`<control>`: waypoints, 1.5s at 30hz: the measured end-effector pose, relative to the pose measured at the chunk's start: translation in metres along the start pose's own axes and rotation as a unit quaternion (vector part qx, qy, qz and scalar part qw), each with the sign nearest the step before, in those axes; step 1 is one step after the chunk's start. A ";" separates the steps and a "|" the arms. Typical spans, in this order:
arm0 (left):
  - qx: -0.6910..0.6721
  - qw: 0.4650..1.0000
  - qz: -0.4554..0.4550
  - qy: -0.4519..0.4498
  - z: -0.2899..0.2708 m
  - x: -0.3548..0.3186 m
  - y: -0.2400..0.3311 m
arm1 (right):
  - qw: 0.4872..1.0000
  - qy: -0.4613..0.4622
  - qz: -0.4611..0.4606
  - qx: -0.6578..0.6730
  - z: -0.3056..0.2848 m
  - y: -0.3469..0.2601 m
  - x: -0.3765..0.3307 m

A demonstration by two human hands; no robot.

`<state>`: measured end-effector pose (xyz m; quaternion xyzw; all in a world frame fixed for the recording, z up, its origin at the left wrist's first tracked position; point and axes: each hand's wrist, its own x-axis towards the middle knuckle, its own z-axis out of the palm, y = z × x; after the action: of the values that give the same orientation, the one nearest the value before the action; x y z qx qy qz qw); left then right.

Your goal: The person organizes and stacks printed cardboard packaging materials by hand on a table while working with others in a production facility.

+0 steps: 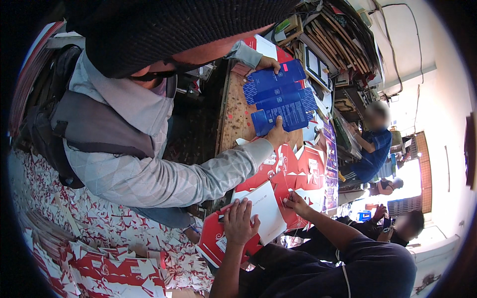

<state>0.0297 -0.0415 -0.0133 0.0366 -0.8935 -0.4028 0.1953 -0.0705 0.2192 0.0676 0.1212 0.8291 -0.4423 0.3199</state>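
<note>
Resting on a red-and-white card sheet [266, 212] at the lower centre of the frame, the left hand [241, 221] lies palm down, its fingers extended and not closed around anything. To its right, the right hand [298, 206], fingers curled, pinches a red part of the same sheet. Above, on the table [232, 111], lie further red-and-white sheets [313, 169]. A co-worker in grey [117, 161], at left, holds a blue carton blank [278, 97] at upper centre. Paper scraps [186, 265] cover the floor at lower left.
</note>
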 end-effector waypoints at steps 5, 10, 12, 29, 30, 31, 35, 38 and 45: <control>0.003 1.000 -0.001 0.007 -0.002 0.000 -0.001 | 1.000 0.017 0.000 -0.007 0.009 -0.013 -0.004; 0.004 1.000 -0.002 0.007 -0.002 0.000 0.000 | 0.999 0.023 0.001 -0.039 0.007 -0.013 -0.004; 0.004 1.000 -0.003 0.005 -0.003 0.001 0.001 | 0.999 0.026 0.003 -0.034 0.006 -0.010 -0.004; 0.002 1.000 -0.002 0.009 -0.004 0.001 0.000 | 0.999 0.013 0.023 0.025 0.002 0.001 0.001; 0.001 1.000 -0.002 0.007 -0.004 0.001 0.001 | 0.999 0.013 0.027 0.019 0.000 0.004 0.001; 0.003 1.000 -0.001 0.005 -0.003 0.001 0.001 | 0.999 0.013 0.030 0.014 -0.002 0.005 0.002; 0.016 1.000 0.003 -0.002 0.000 0.000 0.000 | 0.999 -0.004 0.006 0.034 -0.003 0.010 0.005; 0.017 1.000 0.000 0.001 0.000 0.000 0.001 | 1.000 -0.003 0.003 0.014 -0.005 0.011 0.005; 0.030 0.999 0.006 0.013 0.002 0.001 0.002 | 0.999 -0.004 -0.032 0.001 -0.005 0.017 0.009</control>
<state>0.0279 -0.0395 -0.0127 0.0422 -0.9030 -0.3737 0.2077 -0.0708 0.2328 0.0529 0.0933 0.8306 -0.4540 0.3086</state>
